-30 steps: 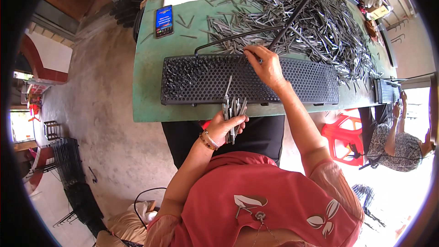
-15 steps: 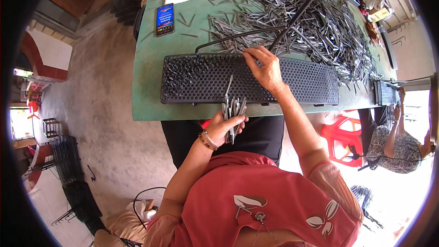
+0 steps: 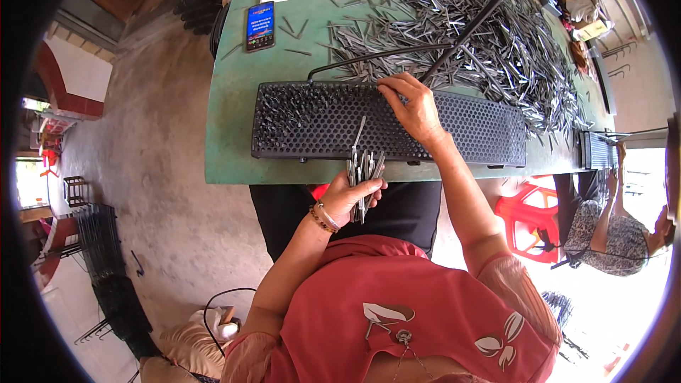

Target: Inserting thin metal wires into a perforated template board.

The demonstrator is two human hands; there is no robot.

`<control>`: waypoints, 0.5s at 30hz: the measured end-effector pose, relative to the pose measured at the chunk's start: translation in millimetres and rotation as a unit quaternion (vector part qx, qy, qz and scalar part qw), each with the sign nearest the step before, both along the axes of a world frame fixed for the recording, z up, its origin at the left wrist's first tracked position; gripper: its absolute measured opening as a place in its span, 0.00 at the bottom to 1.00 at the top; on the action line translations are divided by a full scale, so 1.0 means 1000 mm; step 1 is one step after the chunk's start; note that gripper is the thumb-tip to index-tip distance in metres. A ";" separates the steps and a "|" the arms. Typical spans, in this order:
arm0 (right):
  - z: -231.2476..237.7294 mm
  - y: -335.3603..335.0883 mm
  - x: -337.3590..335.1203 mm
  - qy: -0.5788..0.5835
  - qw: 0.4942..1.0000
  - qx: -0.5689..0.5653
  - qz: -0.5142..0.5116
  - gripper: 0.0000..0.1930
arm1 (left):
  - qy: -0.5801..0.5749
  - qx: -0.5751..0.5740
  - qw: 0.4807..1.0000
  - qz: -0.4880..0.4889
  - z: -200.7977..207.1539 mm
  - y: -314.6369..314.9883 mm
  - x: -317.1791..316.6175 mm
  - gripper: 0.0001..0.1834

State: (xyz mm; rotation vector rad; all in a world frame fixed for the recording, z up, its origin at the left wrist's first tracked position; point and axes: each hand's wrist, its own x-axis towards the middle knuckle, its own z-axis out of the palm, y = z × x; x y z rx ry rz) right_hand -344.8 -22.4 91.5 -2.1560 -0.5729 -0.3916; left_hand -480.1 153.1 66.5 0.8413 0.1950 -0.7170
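Black panel [image 3: 383, 135] near green table edge [image 3: 230, 176]

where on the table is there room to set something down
The green table is bare left of the black perforated panel, and between the panel's left end and the phone. Crowded: behind the panel's middle and right, where metal strips lie heaped.

I saw a blotchy grey concrete floor [image 3: 177, 128] beside the green table [image 3: 230, 113], a red plastic stool [image 3: 514, 213] near its edge, and daylight [image 3: 631, 305] glaring white beyond
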 end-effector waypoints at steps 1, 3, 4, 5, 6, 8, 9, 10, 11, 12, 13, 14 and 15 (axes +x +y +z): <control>0.002 0.000 0.000 0.002 1.000 -0.004 0.005 0.08 | -0.001 -0.001 1.000 0.000 -0.001 0.000 0.000 0.16; 0.002 -0.001 0.001 0.004 1.000 -0.008 0.010 0.09 | -0.001 -0.001 1.000 0.000 -0.002 0.000 0.000 0.16; 0.001 -0.002 0.001 0.007 1.000 -0.012 0.013 0.09 | -0.002 -0.003 1.000 0.000 -0.002 0.000 0.000 0.16; 0.000 -0.003 0.001 0.009 1.000 -0.017 0.015 0.10 | -0.002 -0.005 1.000 0.001 -0.002 0.000 0.000 0.16; -0.001 -0.002 0.002 0.008 1.000 -0.017 0.015 0.10 | -0.003 -0.005 1.000 0.001 -0.003 0.000 0.001 0.16; -0.001 -0.001 0.001 0.008 1.000 -0.008 0.021 0.10 | -0.005 -0.006 1.000 -0.001 -0.004 0.000 0.000 0.16; -0.001 -0.001 0.001 0.008 1.000 -0.008 0.021 0.10 | -0.006 -0.006 1.000 0.000 -0.004 0.000 0.000 0.16; 0.000 -0.002 0.000 0.007 1.000 -0.005 0.024 0.10 | -0.006 -0.006 1.000 0.002 -0.003 0.000 -0.001 0.16; 0.000 -0.002 0.000 0.007 1.000 -0.001 0.026 0.10 | -0.007 -0.006 1.000 0.003 -0.002 0.000 -0.001 0.16; 0.000 -0.003 0.000 0.006 1.000 -0.001 0.026 0.10 | -0.008 -0.006 1.000 0.003 -0.003 0.000 -0.001 0.16; -0.001 -0.005 0.000 0.009 1.000 -0.017 0.025 0.10 | -0.007 -0.004 1.000 0.001 -0.003 0.000 -0.001 0.16; -0.001 -0.006 0.000 0.012 0.999 -0.032 0.023 0.11 | -0.007 -0.003 1.000 0.000 -0.004 0.000 -0.001 0.16; -0.001 -0.005 -0.001 0.012 0.999 -0.032 0.023 0.11 | -0.007 -0.003 1.000 0.000 -0.004 0.000 -0.001 0.16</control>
